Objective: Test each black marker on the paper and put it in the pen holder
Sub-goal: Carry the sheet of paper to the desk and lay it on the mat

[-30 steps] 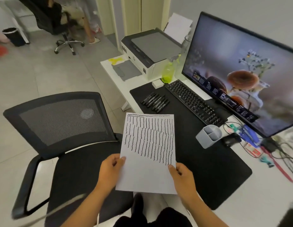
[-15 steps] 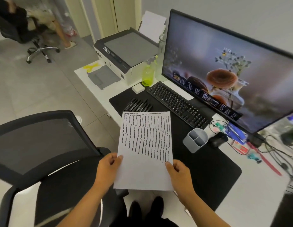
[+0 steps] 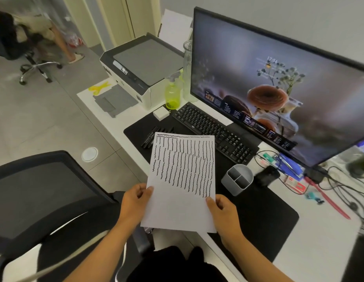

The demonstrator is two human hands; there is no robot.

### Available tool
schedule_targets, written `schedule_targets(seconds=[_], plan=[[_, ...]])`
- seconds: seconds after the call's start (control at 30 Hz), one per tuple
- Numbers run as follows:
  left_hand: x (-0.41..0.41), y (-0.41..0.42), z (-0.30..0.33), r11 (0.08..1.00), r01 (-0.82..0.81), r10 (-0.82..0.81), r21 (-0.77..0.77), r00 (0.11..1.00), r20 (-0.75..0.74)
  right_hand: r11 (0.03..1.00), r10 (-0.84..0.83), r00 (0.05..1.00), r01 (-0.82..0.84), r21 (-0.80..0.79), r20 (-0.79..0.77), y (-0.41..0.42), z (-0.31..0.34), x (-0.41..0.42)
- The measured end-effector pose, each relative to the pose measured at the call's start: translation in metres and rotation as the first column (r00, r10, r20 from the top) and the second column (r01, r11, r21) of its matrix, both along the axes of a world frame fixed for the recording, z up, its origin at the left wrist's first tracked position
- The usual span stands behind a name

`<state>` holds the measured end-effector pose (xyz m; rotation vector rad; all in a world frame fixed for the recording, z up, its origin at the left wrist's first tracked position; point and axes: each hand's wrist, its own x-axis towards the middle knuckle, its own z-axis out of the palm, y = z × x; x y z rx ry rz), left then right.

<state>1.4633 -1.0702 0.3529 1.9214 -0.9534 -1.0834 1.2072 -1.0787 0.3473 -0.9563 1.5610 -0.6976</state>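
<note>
Black mesh covers the back of the office chair (image 3: 44, 192) at the far left, pulled away from the white desk (image 3: 323, 245). Farther back on the desk sits a white printer with a grey lid (image 3: 144, 66), and just to its right stands a yellow-green spray bottle (image 3: 172, 94). A row of black markers (image 3: 154, 135) lies on the black desk mat (image 3: 264, 218), near the mat's left end; the top edge of the sheet hides part of them.

The left hand (image 3: 134, 202) pinches the left edge of the white sheet of paper (image 3: 183, 180), thumb on the front and fingers curled behind. The sheet is held up above the front edge of the desk, its upper part filled with columns of wavy black test lines, its lower part blank. The right hand (image 3: 223, 212) grips the sheet's lower right edge in the same way, thumb on top.

Behind the paper lies a black keyboard (image 3: 213, 131), and behind that stands a large black-framed monitor (image 3: 278, 86) showing a flower picture. To the right of the paper the grey round pen holder (image 3: 237, 179) stands on the mat, its divided compartments holding no markers. Just beside it lies a black mouse (image 3: 266, 175), with tangled cables (image 3: 343, 190) farther right.
</note>
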Motion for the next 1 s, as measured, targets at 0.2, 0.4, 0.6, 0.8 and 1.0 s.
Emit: schedule_targets(seconds=[0.2, 0.4, 0.6, 0.8, 1.0], plan=[[0.001, -0.025, -0.004, 1.0, 0.015, -0.015, -0.007, 0.999, -0.045, 0.999, -0.035, 0.999, 0.035, 0.014, 0.002, -0.017, -0.002, 0.001], [0.005, -0.071, -0.006, 0.995, 0.097, -0.098, -0.024, 0.994, -0.058, 0.993, -0.114, 0.993, 0.113, 0.023, 0.013, -0.038, -0.008, 0.008], [0.021, -0.136, -0.024, 0.975, 0.221, -0.221, -0.004, 0.975, -0.038, 0.967, -0.244, 0.97, 0.243, 0.08, 0.009, -0.066, -0.028, 0.028], [0.036, -0.196, -0.045, 0.902, 0.425, -0.426, 0.082, 0.905, -0.007, 0.91, -0.388, 0.922, 0.386, 0.15, -0.02, -0.088, -0.048, 0.048], [0.036, -0.23, -0.045, 0.81, 0.572, -0.579, 0.132, 0.815, 0.016, 0.872, -0.466, 0.885, 0.463, 0.159, -0.023, -0.092, -0.058, 0.055]])
